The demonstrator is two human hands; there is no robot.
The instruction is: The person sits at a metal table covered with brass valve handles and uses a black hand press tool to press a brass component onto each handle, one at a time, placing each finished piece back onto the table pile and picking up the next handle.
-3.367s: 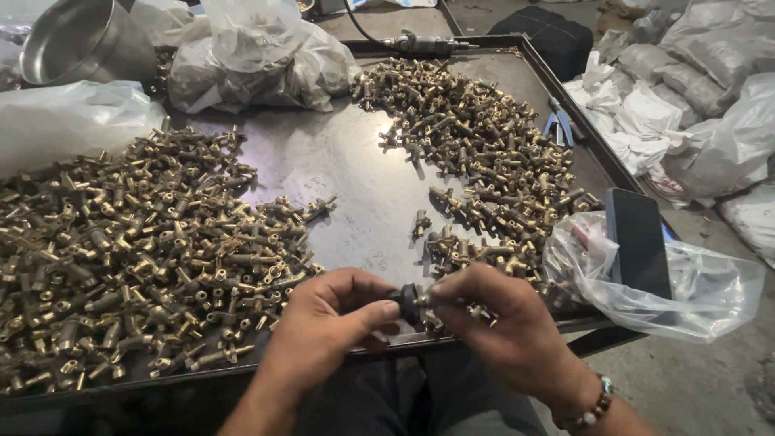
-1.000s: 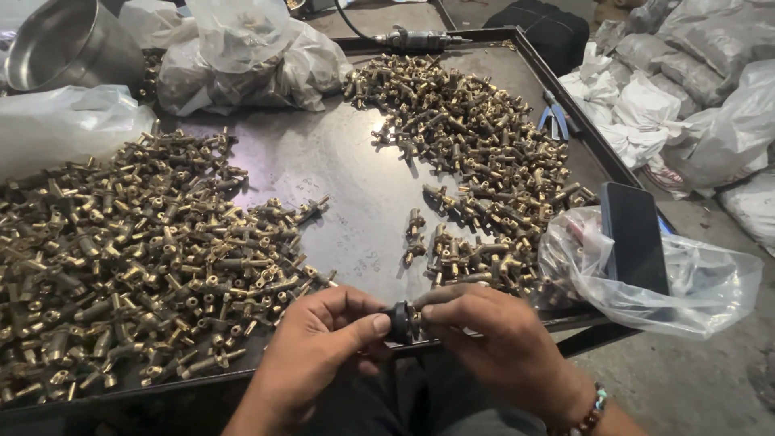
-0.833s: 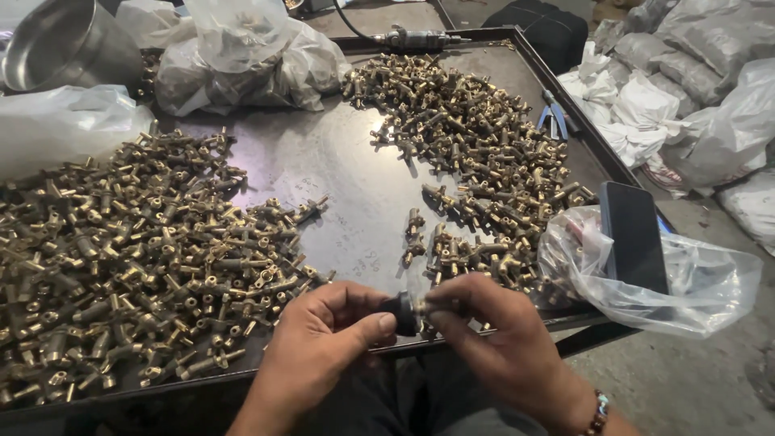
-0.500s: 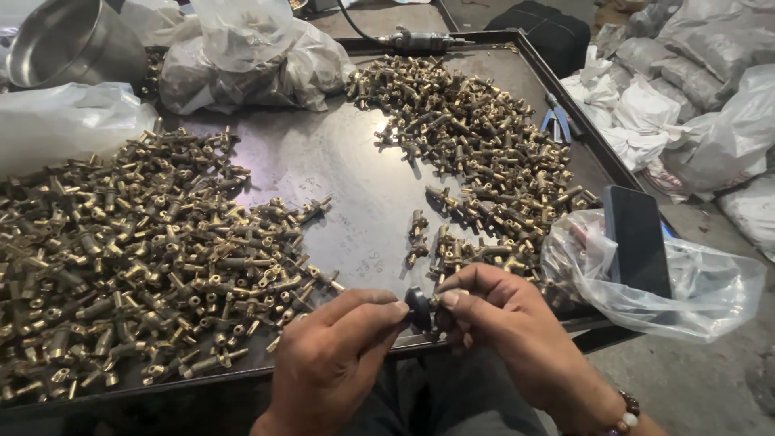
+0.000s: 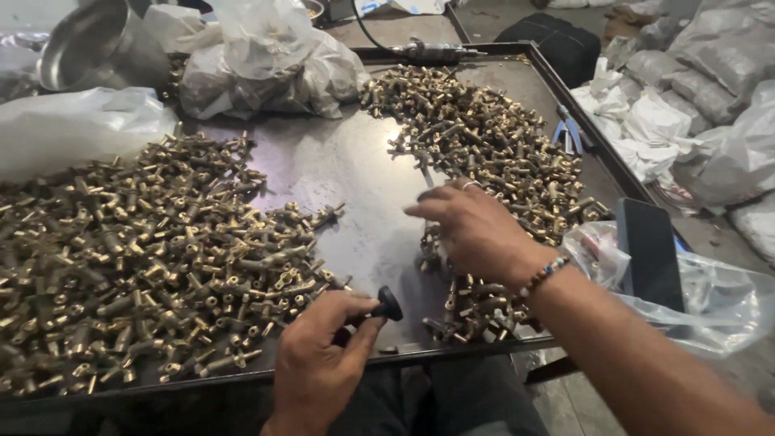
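Left hand (image 5: 319,355) pinched small black round-headed tool (image 5: 384,305); right hand (image 5: 476,230) reached, fingers loose, over right heap of brass fittings (image 5: 484,153).
Best done picking one fitting cleanly, tool kept steady near the dark metal tray (image 5: 355,186).

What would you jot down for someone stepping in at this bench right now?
Left hand: pinching a small black round-headed tool at the near edge of the metal tray.
Right hand: empty, fingers spread, over the right pile of brass fittings.
Left pile of brass fittings is larger and covers the tray's left side.
Done or left: cannot tell which pile is finished; no fitting is in either hand.
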